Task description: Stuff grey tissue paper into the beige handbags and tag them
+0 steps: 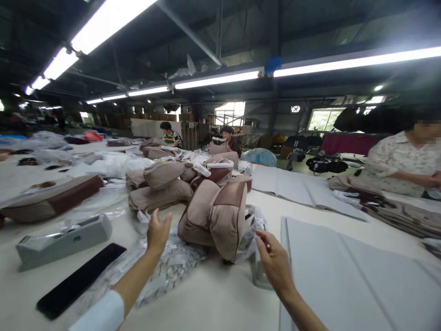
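Observation:
A brown-taupe corduroy bag (227, 220) with a smooth brown panel stands on the table in front of me. White wrapping (253, 227) bunches at its right side, and the curled fingers of my right hand (275, 262) pinch the edge of it. My left hand (157, 234) is raised left of the bag with its fingers apart, holding nothing. Below it lies a crinkled sheet of clear plastic with grey marks (172, 266). Behind the bag is a heap of similar bags (161, 184), some with white-wrapped handles.
On the left lie a grey tape dispenser (65, 241), a long black flat object (81, 278) and another bag (51, 202). Stacked grey-white sheets (330, 266) cover the right side. One person (396, 161) works at the right; two more people sit across the table.

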{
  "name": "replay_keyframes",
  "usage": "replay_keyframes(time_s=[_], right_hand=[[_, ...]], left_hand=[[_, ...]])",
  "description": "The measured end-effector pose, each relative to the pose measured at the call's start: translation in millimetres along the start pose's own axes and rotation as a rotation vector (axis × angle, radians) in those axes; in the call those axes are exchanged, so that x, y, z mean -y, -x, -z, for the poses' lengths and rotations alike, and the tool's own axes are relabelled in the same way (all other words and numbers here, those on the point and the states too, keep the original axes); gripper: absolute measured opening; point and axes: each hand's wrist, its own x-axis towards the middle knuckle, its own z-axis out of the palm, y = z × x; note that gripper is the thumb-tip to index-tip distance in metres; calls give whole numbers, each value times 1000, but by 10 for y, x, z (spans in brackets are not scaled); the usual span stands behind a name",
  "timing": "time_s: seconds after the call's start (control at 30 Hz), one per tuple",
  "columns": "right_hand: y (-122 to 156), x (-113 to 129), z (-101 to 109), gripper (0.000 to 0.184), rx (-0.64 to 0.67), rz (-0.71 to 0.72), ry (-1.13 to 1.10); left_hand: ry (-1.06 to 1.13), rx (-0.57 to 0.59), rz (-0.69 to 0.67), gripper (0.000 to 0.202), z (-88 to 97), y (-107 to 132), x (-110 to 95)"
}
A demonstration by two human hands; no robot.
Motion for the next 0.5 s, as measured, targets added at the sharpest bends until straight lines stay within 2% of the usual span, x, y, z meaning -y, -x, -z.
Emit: replay_keyframes(time_s=[0.03,0.1,0.17,0.2,0.23,0.27,0.33,0.4,0.5], right_hand=[[71,-239,62,30,18,-85,4],[187,-488,106,34,41,-211,-17],[275,-496,33,37,46,-271,-60],[314,-446,-38,37,51,-289,-85],[357,-381,-120,37,60,-306,-113],[406,-315,-203,37,74,-325,-147],[530,-219,-333,38,125,-390,-238],[685,-202,-385,39,210,-488,-355],[922,-286,-353,43,310,-678,-535]], left_hand=[[-15,29,-64,61,-93,150,-6],[-54,116,-278,63,-303,463,-214],[-191,215,-625,78,-562,750,-586],[-286,277,-695,84,-701,857,-779],[-361,347,-703,83,-835,924,-947],[-385,403,-653,75,-952,942,-1072],[-363,446,-539,46,-1087,824,-1169],[-304,423,-477,23,-1053,546,-1083],[-191,303,-355,15,-748,69,-833]])
